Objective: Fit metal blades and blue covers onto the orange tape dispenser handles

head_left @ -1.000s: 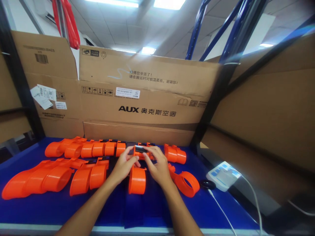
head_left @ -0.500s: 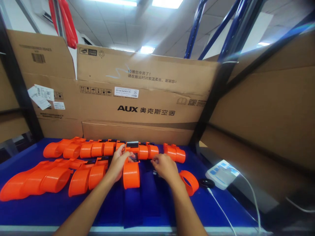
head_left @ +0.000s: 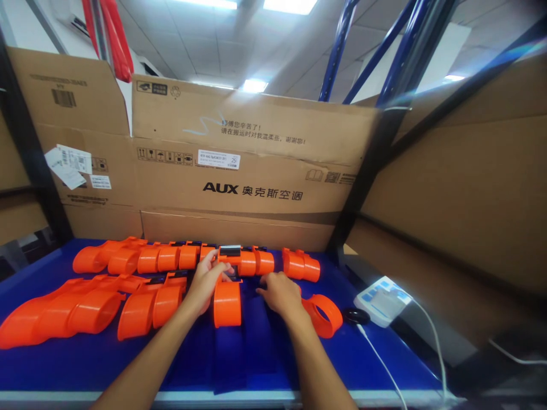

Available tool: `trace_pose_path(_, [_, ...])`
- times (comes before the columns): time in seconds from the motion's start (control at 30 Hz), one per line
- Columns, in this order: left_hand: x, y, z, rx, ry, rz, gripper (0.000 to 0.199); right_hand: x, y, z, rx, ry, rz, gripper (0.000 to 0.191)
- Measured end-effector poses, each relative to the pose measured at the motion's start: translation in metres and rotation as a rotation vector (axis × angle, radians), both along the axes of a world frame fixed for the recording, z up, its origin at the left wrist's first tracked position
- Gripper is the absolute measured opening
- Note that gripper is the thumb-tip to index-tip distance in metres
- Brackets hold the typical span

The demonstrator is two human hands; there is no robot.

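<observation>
My left hand (head_left: 208, 280) is closed on an orange ring part (head_left: 227, 304) that has a black piece at its upper end. The ring hangs below my fingers, near the middle of the blue table. To its right is my right hand (head_left: 280, 291), its fingers bent and pressed together; what they hold, if anything, is too small to make out. Dark blue strips (head_left: 258, 336) lie below and between the hands. Another orange ring (head_left: 325, 315) rests on its side just right of my right hand.
Rows of orange ring parts (head_left: 96, 312) cover the left and back of the blue table (head_left: 171, 364). At the right are a white device (head_left: 382, 302) with cables and a black oval object (head_left: 356, 316). Cardboard (head_left: 256, 165) stands behind.
My right hand has shifted slightly left and down, and a small light piece seen under its fingers no longer shows. My left hand keeps its hold on the orange ring part.
</observation>
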State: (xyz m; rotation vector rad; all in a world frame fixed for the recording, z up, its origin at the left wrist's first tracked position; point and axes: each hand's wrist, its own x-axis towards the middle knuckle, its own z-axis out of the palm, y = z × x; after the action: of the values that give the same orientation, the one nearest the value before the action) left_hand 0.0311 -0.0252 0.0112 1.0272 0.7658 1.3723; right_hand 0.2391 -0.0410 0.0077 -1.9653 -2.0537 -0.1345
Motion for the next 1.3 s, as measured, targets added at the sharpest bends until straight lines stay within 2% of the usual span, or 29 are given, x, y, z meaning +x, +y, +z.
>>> trace_pose_path(0.1, [0.0,0.001,-0.001,-0.005,-0.006,0.01,0.05,0.0,-0.001,0.002,-0.024,0.012,0.004,0.007])
trace_pose_path(0.3, [0.0,0.004,-0.007,0.03,0.038,-0.007,0.049,-0.004,0.002,0.005,-0.142,-0.007,-0.004,0.029])
trace_pose_path(0.43, [0.0,0.004,-0.009,0.075,0.063,-0.009,0.048,-0.005,0.005,0.002,-0.164,0.011,0.004,0.028])
trace_pose_path(0.73, [0.0,0.003,-0.007,0.096,0.079,-0.005,0.049,0.0,0.003,0.007,-0.128,0.003,0.021,0.023])
trace_pose_path(0.9, [0.0,0.004,-0.009,0.097,0.099,0.007,0.048,0.004,0.005,0.004,-0.072,0.101,-0.003,0.025])
trace_pose_path(1.03, [-0.001,0.006,-0.011,0.095,0.095,0.004,0.05,0.008,0.007,0.002,-0.013,0.186,0.004,0.018])
trace_pose_path(1.17, [-0.001,0.006,-0.01,0.086,0.092,0.012,0.052,0.01,0.011,0.003,0.114,0.37,0.054,0.011])
trace_pose_path(1.3, [0.0,0.005,-0.008,0.088,0.092,0.026,0.055,0.002,0.012,0.006,0.245,0.882,0.205,0.022])
